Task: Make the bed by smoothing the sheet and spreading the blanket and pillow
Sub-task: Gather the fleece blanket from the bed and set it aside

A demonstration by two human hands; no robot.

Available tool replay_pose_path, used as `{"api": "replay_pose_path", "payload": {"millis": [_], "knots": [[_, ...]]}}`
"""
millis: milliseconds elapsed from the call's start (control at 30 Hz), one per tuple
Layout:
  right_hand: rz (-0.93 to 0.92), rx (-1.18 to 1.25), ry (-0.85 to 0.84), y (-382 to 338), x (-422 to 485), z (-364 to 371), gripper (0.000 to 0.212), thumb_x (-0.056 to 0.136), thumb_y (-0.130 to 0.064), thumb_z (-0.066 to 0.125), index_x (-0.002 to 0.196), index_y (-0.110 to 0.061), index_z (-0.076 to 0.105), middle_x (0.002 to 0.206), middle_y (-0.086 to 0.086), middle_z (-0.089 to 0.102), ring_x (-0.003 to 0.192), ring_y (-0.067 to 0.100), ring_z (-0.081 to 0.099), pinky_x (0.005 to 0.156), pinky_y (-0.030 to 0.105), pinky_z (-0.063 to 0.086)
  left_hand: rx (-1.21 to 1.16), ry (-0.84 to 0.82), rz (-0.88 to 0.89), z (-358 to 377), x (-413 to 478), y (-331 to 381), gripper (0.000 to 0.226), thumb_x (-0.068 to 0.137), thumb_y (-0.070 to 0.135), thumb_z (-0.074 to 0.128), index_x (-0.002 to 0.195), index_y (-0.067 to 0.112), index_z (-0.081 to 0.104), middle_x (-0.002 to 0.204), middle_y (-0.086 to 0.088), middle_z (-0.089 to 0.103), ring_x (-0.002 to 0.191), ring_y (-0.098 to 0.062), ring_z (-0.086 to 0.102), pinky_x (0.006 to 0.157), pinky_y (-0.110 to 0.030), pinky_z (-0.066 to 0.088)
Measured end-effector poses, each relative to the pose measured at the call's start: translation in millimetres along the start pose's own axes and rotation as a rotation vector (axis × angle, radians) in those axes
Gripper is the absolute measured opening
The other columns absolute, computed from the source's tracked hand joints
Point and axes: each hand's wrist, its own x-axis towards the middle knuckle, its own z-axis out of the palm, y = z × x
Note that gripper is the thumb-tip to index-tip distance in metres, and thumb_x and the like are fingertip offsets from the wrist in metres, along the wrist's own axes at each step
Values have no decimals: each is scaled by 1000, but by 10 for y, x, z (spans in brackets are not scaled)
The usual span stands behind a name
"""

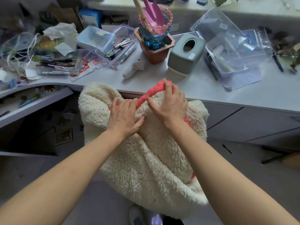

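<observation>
Grey tissue box (186,54) beside brown pot (154,53), pink trowel (153,13) in cups (156,32), pens (119,47), cluttered desk (211,92)

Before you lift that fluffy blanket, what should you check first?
1. Left hand grips the blanket: ok.
2. Right hand grips its coral edge: ok.
3. Blanket apart from the flowerpot and tissue box: ok.
4. Open drawer juts out close beside the blanket, might snag: not ok.
5. Blanket's lower end off the floor: cannot tell.
6. Bed in sight to spread it on: not ok, none shows.
</observation>
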Motion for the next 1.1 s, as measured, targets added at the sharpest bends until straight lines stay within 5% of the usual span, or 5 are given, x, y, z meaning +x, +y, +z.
{"api": "replay_pose_path", "payload": {"millis": [200,400,633,900,1100], "knots": [[3,50,-62,-84,-23,-93,91,78,-73,59,152,-29,32,152,5,40,136,29,41,104,48,43,69,-93,77,-100,9,47,66,83,65,37,134,25,51,113,4,65,120,-21,54,119,-52,19],[-9,39,-26,13,-87,-46,85,80,-71,58,150,-26,38,148,3,45,131,27,45,101,47,45,-68,-113,37,122,-69,189,65,87,59,46,142,26,46,128,5,62,127,-18,51,121,-49,16],[15,102,13,82,-97,-22,75,83,-64,53,147,-25,42,142,0,50,127,26,48,96,48,49,-319,-230,151,137,-134,399,95,63,81,59,139,26,43,120,6,67,117,-21,58,102,-50,41],[32,134,-8,196,-79,-68,73,85,-64,48,146,-25,43,144,1,50,129,26,47,98,49,47,-277,-128,70,84,-38,628,30,83,38,67,105,17,63,97,-11,72,100,-33,63,93,-37,37],[34,152,17,298,-56,-155,71,88,-67,43,145,-24,46,142,1,53,129,26,48,99,46,46,-256,-81,-22,54,20,573,22,78,38,63,90,20,60,84,-13,68,90,-39,62,70,-40,42]]}}
